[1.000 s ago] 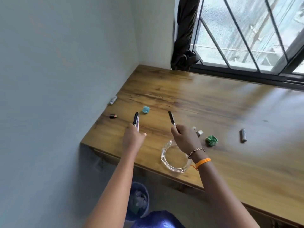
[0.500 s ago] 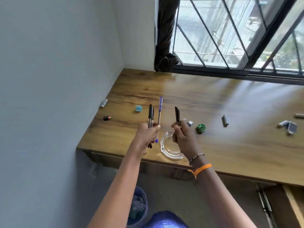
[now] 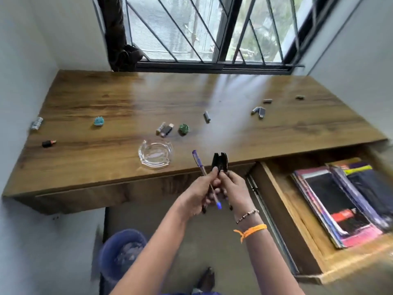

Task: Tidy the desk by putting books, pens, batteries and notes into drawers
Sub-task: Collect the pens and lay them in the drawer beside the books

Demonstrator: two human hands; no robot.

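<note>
In front of the desk edge my left hand [image 3: 198, 193] and right hand [image 3: 234, 186] meet around a bundle of pens. The left grips a blue pen [image 3: 200, 165] and a black one; the right grips a black pen [image 3: 221, 161]. An open drawer [image 3: 282, 201] at the right holds stacked books [image 3: 338, 205]. Several batteries lie on the wooden desk [image 3: 148, 103]: one [image 3: 36, 123] at the far left, a black one [image 3: 48, 143], a pair [image 3: 164, 129] mid-desk, one [image 3: 206, 117] beyond, more [image 3: 259, 112] to the right. Crumpled notes, teal [image 3: 99, 121] and green [image 3: 183, 129], lie there too.
A glass ashtray [image 3: 155, 153] stands near the desk's front edge, left of my hands. A blue waste bin [image 3: 121, 254] sits on the floor under the desk. A barred window [image 3: 202, 30] and dark curtain [image 3: 119, 39] back the desk; walls close both sides.
My hands have drawn back from the desk and come together, so the pens now form one bundle. The view has swung right, bringing the open drawer with books into sight.
</note>
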